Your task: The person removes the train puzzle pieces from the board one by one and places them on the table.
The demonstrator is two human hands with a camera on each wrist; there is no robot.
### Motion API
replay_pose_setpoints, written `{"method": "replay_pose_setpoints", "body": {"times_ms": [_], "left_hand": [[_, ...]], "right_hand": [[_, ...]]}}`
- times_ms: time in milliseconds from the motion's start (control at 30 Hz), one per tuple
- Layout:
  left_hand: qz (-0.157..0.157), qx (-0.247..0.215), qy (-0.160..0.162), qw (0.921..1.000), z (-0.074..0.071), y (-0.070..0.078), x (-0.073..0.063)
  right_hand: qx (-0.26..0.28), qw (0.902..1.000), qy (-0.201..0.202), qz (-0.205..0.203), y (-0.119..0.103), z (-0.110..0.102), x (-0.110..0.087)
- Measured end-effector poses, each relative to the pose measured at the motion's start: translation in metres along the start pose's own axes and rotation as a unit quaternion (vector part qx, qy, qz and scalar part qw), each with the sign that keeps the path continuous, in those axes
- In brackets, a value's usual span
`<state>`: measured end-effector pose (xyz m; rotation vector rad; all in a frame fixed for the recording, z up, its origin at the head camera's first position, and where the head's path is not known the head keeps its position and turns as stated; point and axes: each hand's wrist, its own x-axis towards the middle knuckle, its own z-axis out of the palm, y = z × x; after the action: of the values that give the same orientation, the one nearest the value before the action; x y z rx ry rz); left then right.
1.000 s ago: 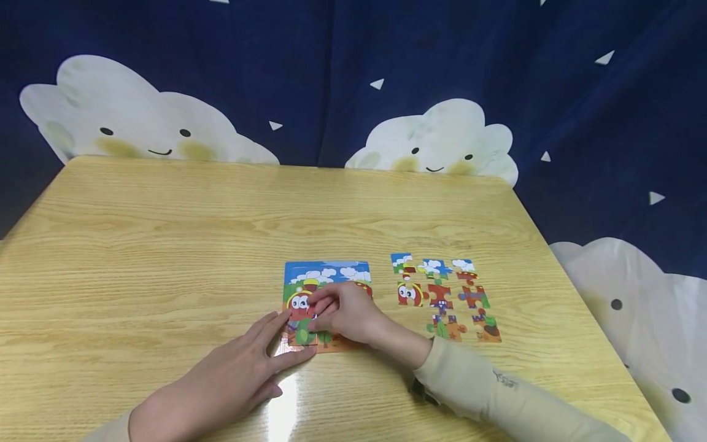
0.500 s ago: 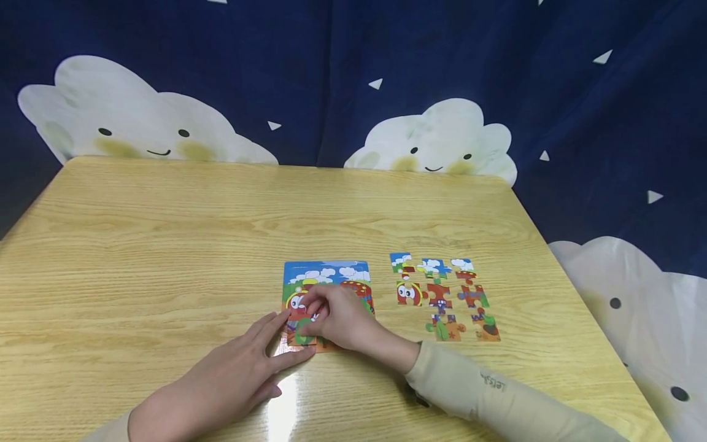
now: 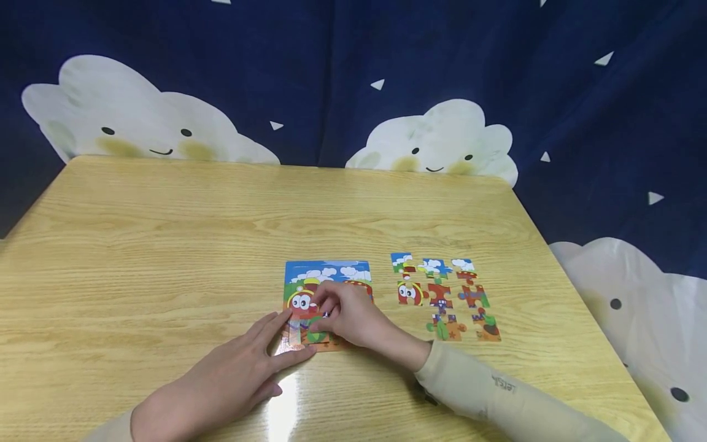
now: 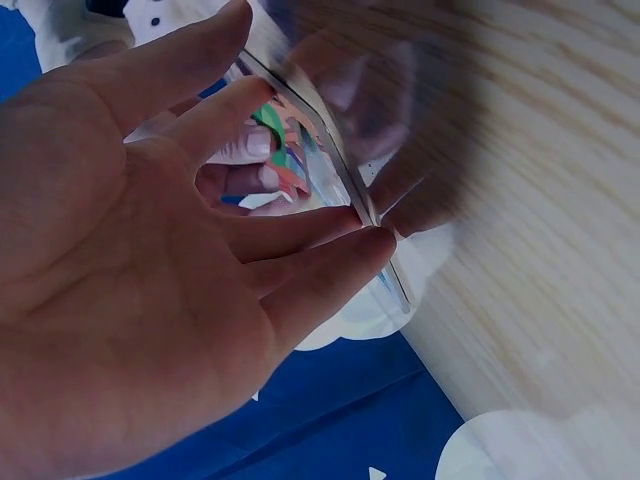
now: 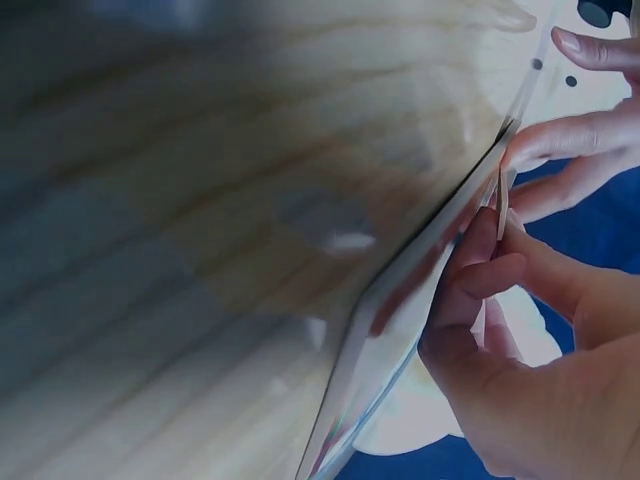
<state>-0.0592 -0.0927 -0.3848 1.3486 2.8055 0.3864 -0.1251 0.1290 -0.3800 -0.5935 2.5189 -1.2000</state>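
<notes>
A picture puzzle board [image 3: 326, 266] with a red train's face, blue sky and clouds lies near the table's front. My left hand [image 3: 237, 362] rests at its lower left corner, fingers extended along the left and front edges. In the left wrist view, those fingertips touch the board's edge [image 4: 345, 165]. My right hand [image 3: 353, 316] is over the board's lower middle, pinching a jigsaw piece [image 3: 317, 337] with green and orange on it between thumb and fingers. The right wrist view shows this piece [image 5: 502, 205] edge-on, close over the board. The right hand hides part of the picture.
Right of the board, several loose jigsaw pieces [image 3: 440, 294] lie in loose rows on the wooden table [image 3: 221, 245]. One shows the red train's face [image 3: 410, 294]. A dark blue curtain [image 3: 309, 80] with cloud prints hangs behind the table.
My right hand went slightly left, then back right, taking the green jigsaw piece rightward. A pale strip now shows on the board left of it. My left hand stays put.
</notes>
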Motion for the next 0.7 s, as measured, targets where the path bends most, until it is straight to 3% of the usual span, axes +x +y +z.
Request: {"method": "replay_pose_setpoints", "body": {"times_ms": [367, 700], "left_hand": [[-0.014, -0.011, -0.019, 0.9996, -0.001, 0.001, 0.001], [-0.013, -0.01, -0.014, 0.9998, -0.001, 0.0, 0.001]], "right_hand": [[0.005, 0.9998, 0.001, 0.021, 0.024, -0.03, -0.02], [-0.008, 0.9983, 0.01, 0.056, 0.043, -0.061, -0.04]]}}
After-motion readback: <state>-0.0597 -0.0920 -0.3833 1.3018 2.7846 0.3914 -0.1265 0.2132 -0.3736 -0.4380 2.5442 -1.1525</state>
